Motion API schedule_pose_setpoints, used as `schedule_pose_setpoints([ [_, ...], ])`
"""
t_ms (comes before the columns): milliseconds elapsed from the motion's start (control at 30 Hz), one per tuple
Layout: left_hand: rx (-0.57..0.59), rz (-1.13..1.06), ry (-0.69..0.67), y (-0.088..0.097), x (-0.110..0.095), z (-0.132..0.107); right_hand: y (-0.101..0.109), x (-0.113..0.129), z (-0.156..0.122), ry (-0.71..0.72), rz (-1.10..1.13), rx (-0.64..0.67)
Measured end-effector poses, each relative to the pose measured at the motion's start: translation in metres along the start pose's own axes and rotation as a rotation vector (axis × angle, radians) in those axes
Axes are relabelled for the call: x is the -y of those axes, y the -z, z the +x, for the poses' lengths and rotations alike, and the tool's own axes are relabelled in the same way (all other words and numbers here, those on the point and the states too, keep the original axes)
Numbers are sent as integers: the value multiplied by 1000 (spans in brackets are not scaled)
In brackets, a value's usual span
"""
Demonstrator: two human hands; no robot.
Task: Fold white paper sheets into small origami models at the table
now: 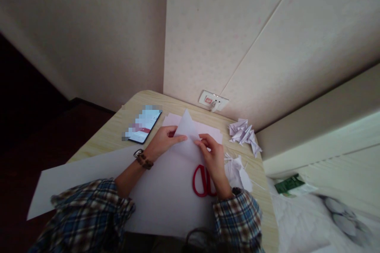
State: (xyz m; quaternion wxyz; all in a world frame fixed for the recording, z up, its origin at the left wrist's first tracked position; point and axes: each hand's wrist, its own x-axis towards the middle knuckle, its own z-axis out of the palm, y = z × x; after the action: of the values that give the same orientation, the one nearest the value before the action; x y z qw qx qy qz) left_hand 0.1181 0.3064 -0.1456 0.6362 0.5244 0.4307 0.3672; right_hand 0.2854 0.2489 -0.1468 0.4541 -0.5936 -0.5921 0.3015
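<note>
My left hand [164,139] and my right hand [211,155] pinch a folded white sheet of paper [188,127] whose pointed corner stands up between them. Both sets of fingers press on the fold, thumbs and forefingers closed on the paper. It is held over a large white sheet [166,189] spread on the small wooden table [103,136]. Red-handled scissors [201,182] lie on the large sheet just under my right wrist. A beaded bracelet sits on my left wrist.
A phone [144,125] lies at the table's left back. Folded paper figures [244,132] and paper scraps [237,168] lie at the right. A wall socket [213,101] is behind the table. A bed with a green packet [289,184] is at the right.
</note>
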Motion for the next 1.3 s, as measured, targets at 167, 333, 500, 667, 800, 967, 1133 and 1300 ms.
schedule_pose_setpoints([
  [167,0,0,-23,-1,0,0,0,1,1,-17,11,-7],
  [333,16,8,-50,-1,0,0,0,1,0,-1,-9,1],
  [500,22,-15,-89,0,-1,-1,0,4,-1,12,-37,-9],
  [667,8,-94,-105,1,-2,-3,-2,4,-2,67,-74,101],
  [800,11,-155,-103,3,-1,-2,-2,3,-4,85,-89,136],
  [967,-10,-243,-122,10,1,2,-2,6,-4,105,-79,162],
  [1133,-34,-334,-114,11,2,4,-1,8,-5,108,-62,191],
  [1300,-37,-401,-91,8,1,4,-1,8,-5,96,-44,206],
])
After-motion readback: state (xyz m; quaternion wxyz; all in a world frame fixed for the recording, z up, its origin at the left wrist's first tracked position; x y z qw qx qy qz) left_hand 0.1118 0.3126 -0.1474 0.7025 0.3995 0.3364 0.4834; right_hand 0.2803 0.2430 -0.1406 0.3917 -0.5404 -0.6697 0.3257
